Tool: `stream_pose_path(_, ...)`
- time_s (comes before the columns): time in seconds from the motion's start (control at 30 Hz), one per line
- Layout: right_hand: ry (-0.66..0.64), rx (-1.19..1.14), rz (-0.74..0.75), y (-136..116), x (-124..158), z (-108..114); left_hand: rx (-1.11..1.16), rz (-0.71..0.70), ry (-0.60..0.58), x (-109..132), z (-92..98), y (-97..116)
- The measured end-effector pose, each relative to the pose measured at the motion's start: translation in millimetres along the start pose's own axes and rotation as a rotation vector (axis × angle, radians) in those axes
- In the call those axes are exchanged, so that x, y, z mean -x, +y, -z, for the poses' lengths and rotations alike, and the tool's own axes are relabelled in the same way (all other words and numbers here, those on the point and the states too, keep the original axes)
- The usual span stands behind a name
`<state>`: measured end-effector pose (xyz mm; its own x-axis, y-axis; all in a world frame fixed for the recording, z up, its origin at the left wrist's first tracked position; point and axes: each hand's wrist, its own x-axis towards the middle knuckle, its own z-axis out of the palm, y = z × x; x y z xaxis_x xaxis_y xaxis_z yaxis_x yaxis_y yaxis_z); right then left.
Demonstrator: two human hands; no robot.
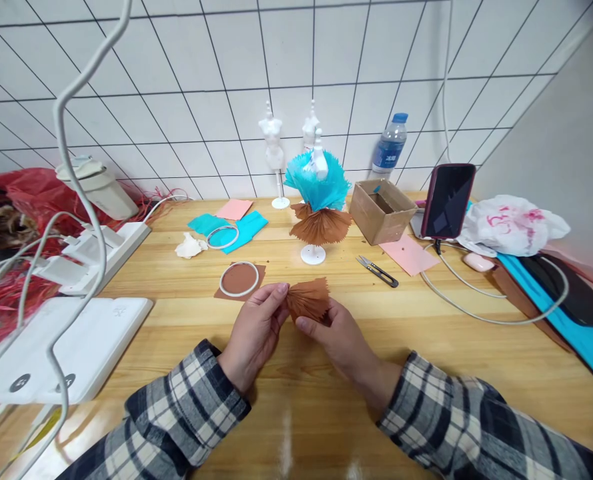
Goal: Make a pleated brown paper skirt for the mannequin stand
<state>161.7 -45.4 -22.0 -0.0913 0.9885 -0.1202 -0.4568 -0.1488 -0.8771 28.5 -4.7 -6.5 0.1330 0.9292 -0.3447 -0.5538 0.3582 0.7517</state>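
A piece of brown crepe paper (310, 299), gathered into a fan with a jagged edge, is held between both hands above the table. My left hand (259, 327) pinches its narrow gathered end. My right hand (343, 337) grips the wide side, thumb in front and the other fingers partly hidden behind. Just beyond stands a small white mannequin (318, 160) wearing a ruffled blue paper top (329, 190) and a brown paper skirt (320, 227). To the left, a white ring (239, 293) lies on a brown paper square (261, 273).
Blue paper pieces (249, 230) with another ring (223, 247) lie further back. Thread snips (379, 271), a cardboard box (376, 223) and a propped phone (447, 200) are on the right. A white cable (59, 133) hangs at left by a power strip (121, 250). Two bare mannequins (275, 143) stand behind.
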Motion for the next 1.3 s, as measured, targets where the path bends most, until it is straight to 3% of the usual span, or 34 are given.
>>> stream_pose_path(0.1,0.077,-0.014,-0.082,5,1,-2,0.045,-0.023,0.028,-1,0.0,-4)
stream_pose_path(0.23,0.009,-0.141,-0.281,4,2,-2,0.067,0.006,0.016,-3,0.5,-3)
stream_pose_path(0.37,-0.062,-0.184,-0.275,-3,2,2,-0.024,0.019,-0.043,-5,3.2,-1)
stream_pose_path(0.47,-0.014,-0.193,-0.223,-12,-1,9,-0.276,-0.05,-0.071,-6,8.0,1)
stream_pose_path(0.57,0.056,-0.054,-0.149,-19,-6,20,-0.667,-0.166,-0.13,-5,11.3,5)
stream_pose_path(0.73,-0.092,0.259,-0.078,-19,-12,29,-1.066,-0.362,-0.334,1,9.6,9)
stream_pose_path(0.87,-0.084,0.359,-0.047,-15,-12,26,-0.944,-0.299,-0.36,2,9.7,8)
stream_pose_path(1.0,0.021,0.264,-0.008,-15,-12,27,-0.752,-0.179,-0.296,1,9.9,10)
stream_pose_path(1.17,0.1,0.01,-0.063,-17,-13,29,-0.676,-0.127,-0.212,1,5.2,12)
stream_pose_path(1.3,0.111,0.068,-0.078,-18,-14,28,-0.723,-0.119,-0.253,2,5.4,11)
